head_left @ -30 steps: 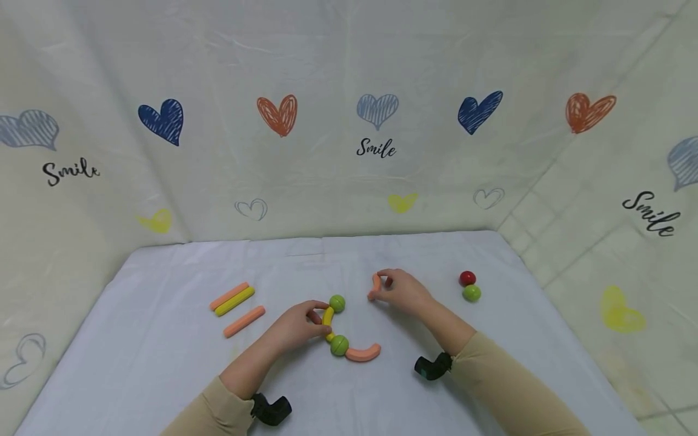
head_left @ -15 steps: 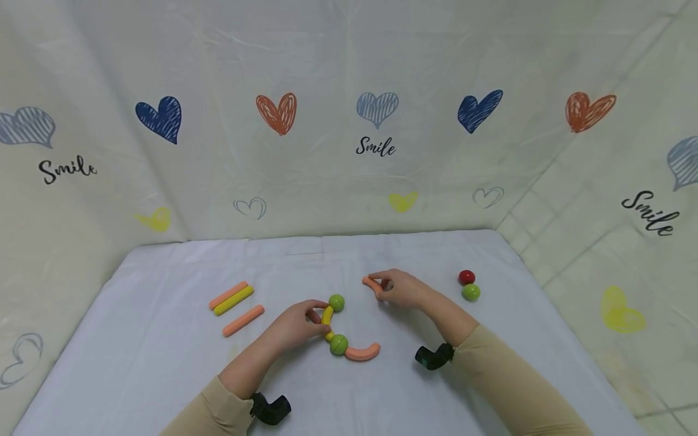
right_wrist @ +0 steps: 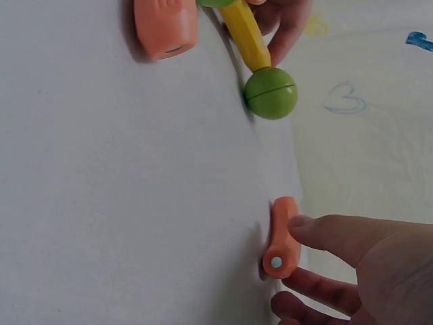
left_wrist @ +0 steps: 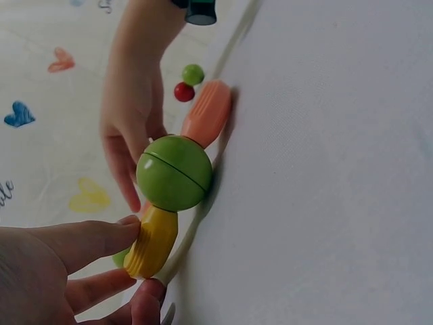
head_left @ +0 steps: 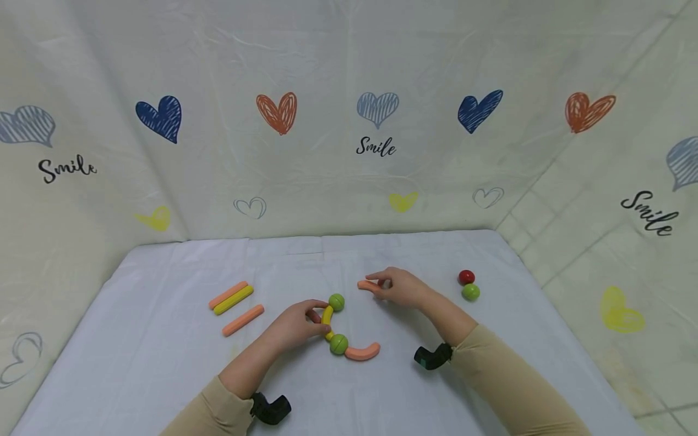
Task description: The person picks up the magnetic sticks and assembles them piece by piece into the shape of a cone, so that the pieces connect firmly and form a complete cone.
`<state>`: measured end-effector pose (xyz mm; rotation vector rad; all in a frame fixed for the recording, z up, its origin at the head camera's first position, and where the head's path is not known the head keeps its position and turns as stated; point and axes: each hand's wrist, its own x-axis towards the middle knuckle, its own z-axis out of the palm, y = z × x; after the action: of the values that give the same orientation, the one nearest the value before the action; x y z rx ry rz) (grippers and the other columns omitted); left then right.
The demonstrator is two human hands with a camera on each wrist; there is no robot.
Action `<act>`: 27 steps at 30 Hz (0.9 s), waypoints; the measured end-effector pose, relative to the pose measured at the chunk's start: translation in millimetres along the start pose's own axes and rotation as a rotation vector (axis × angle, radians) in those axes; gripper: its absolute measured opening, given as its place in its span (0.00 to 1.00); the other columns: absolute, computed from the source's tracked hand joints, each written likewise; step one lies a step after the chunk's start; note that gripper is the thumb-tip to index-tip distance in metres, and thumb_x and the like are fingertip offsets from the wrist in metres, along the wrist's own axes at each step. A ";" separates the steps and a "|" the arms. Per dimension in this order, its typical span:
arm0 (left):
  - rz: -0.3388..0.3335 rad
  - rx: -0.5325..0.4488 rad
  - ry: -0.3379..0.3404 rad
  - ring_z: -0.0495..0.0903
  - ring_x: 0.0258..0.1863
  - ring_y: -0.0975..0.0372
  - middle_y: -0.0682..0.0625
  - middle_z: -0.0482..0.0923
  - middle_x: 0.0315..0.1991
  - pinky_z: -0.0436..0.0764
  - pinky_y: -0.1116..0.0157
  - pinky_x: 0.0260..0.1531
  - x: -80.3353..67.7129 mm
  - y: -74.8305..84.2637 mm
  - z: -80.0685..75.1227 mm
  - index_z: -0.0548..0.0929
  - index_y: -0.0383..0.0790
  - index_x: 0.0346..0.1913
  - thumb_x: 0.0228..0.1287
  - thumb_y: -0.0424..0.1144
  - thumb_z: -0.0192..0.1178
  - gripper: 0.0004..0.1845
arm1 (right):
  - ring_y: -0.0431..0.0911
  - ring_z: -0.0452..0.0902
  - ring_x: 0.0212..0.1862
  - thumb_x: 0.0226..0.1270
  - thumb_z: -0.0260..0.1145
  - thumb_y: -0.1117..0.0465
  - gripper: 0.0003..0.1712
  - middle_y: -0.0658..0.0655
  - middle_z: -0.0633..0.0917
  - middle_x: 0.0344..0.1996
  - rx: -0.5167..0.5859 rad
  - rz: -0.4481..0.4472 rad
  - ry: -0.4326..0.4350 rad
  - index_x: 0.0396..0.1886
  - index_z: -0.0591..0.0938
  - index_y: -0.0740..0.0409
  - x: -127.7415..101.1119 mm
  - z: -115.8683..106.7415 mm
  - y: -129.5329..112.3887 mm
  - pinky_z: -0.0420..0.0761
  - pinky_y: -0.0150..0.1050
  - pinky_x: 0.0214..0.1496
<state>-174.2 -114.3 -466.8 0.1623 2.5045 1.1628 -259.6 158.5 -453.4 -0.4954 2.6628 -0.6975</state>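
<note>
On the white table lies a chain: a green ball [head_left: 336, 301], a yellow curved piece [head_left: 327, 315], a second green ball [head_left: 339, 344] and an orange curved piece [head_left: 362, 352]. My left hand [head_left: 319, 322] pinches the yellow piece [left_wrist: 152, 242] between thumb and fingers [left_wrist: 81, 240], just below the nearer green ball [left_wrist: 174, 172]. My right hand [head_left: 378, 284] pinches one end of a loose orange curved piece [head_left: 368, 284], which lies low on the cloth to the right of the upper green ball. In the right wrist view that orange piece [right_wrist: 283, 237] is apart from the green ball [right_wrist: 270, 93].
Three straight sticks lie at the left: an orange one [head_left: 228, 295] beside a yellow one [head_left: 234, 300], and another orange one [head_left: 243, 320] nearer me. A red ball [head_left: 466, 277] and a green ball [head_left: 471, 292] touch at the right. A printed cloth backdrop stands behind the table [head_left: 163, 375].
My right hand has turned the loose orange curved piece from upright to lying flat and shifted it a little left, towards the upper green ball. My left hand has kept still.
</note>
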 end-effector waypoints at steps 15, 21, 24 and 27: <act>-0.016 -0.009 0.003 0.74 0.35 0.59 0.52 0.77 0.37 0.73 0.61 0.35 -2.1 2.2 0.3 0.79 0.48 0.62 0.58 0.45 0.72 0.27 | 0.44 0.72 0.37 0.65 0.71 0.59 0.21 0.49 0.82 0.38 -0.022 0.081 0.113 0.58 0.85 0.48 3.2 10.9 -13.1 0.74 0.37 0.37; -0.014 -0.008 0.003 0.74 0.35 0.59 0.52 0.77 0.37 0.73 0.61 0.35 0.0 0.4 0.5 0.79 0.48 0.62 0.58 0.45 0.72 0.28 | 0.44 0.72 0.39 0.66 0.71 0.58 0.20 0.49 0.83 0.43 -0.037 0.075 0.136 0.57 0.85 0.47 0.7 9.2 -16.3 0.74 0.38 0.39; -0.012 -0.008 0.002 0.74 0.35 0.59 0.52 0.77 0.37 0.73 0.61 0.35 0.6 -0.5 1.0 0.79 0.48 0.62 0.59 0.45 0.72 0.27 | 0.44 0.72 0.39 0.66 0.70 0.56 0.19 0.49 0.83 0.44 -0.040 0.066 0.146 0.57 0.86 0.46 -0.5 7.8 -17.2 0.74 0.38 0.40; -0.008 -0.007 0.001 0.74 0.35 0.59 0.52 0.77 0.37 0.72 0.61 0.35 0.3 -0.6 0.9 0.79 0.48 0.62 0.59 0.45 0.71 0.27 | 0.44 0.73 0.39 0.67 0.70 0.56 0.18 0.49 0.84 0.46 -0.039 0.056 0.154 0.56 0.86 0.47 -1.4 7.1 -17.9 0.75 0.38 0.41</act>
<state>-174.1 -114.0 -468.0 0.1503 2.4995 1.1689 -251.2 141.6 -449.6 -0.3904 2.8267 -0.6950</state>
